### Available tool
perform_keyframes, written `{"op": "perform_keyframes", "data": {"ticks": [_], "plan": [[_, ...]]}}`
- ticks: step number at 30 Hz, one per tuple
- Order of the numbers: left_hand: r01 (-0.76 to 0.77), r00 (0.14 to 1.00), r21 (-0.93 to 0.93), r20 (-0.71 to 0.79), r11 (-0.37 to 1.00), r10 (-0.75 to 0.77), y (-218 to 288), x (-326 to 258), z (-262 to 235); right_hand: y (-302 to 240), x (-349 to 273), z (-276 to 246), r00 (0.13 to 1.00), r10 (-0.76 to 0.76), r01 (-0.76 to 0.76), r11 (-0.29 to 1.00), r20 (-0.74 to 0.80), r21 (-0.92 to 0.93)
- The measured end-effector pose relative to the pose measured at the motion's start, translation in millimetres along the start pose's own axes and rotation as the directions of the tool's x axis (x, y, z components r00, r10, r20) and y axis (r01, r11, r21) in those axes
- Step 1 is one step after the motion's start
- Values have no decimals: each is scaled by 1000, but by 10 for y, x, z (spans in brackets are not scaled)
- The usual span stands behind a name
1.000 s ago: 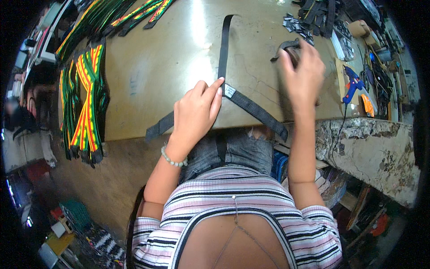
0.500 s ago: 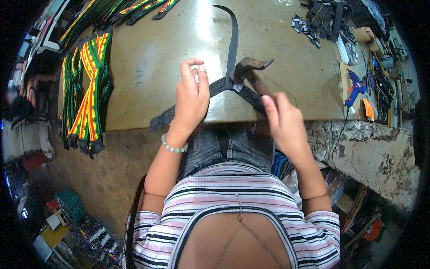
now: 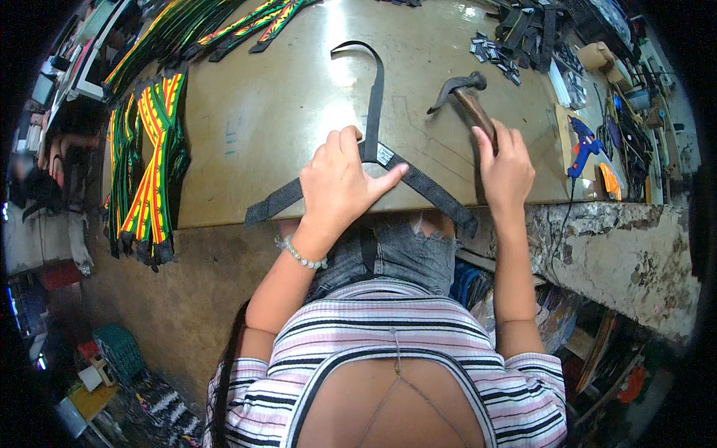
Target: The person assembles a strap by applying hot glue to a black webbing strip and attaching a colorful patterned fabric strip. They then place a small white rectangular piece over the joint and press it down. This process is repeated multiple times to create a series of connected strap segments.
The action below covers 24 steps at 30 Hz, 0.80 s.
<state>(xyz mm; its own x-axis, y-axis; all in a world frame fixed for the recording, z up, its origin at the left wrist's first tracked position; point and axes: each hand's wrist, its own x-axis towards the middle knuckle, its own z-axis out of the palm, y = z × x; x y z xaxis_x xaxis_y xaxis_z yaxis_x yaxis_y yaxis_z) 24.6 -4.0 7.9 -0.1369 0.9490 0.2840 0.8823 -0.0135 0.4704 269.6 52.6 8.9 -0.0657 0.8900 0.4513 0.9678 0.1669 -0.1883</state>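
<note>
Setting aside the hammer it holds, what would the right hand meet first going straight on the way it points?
Going straight on, the right hand would likely meet the small grey pieces on the table first, though its height above the surface is unclear.

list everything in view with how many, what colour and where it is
table: 1, olive-brown, ahead of the person
three-armed strap: 1, black, at the table's front edge
label: 1, white, at the strap's join
hammer: 1, dark head, brown handle, right of the join
patterned straps: many, green, yellow, red, table's left side
black pieces: pile, table's far right
glue gun: 1, blue, table's right
background clutter: too dim to count, mixed colours, around the rims
striped top: 1, white, pink, black, on the person
bracelet: 1, pale, left wrist
left hand: 1, bare, on the strap
right hand: 1, bare, fingers around the hammer handle
</note>
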Motion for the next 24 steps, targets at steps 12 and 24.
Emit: {"op": "perform_keyframes", "data": {"ticks": [12,24], "plan": [[-38,996,-410,-89,911,1,-145,89,-150,-864,-128,154,905,-368,182,791,216,584],[-99,991,-439,38,893,129,-75,-139,-70,1077,3164,-153,847,3,238,892,-532,384]]}}
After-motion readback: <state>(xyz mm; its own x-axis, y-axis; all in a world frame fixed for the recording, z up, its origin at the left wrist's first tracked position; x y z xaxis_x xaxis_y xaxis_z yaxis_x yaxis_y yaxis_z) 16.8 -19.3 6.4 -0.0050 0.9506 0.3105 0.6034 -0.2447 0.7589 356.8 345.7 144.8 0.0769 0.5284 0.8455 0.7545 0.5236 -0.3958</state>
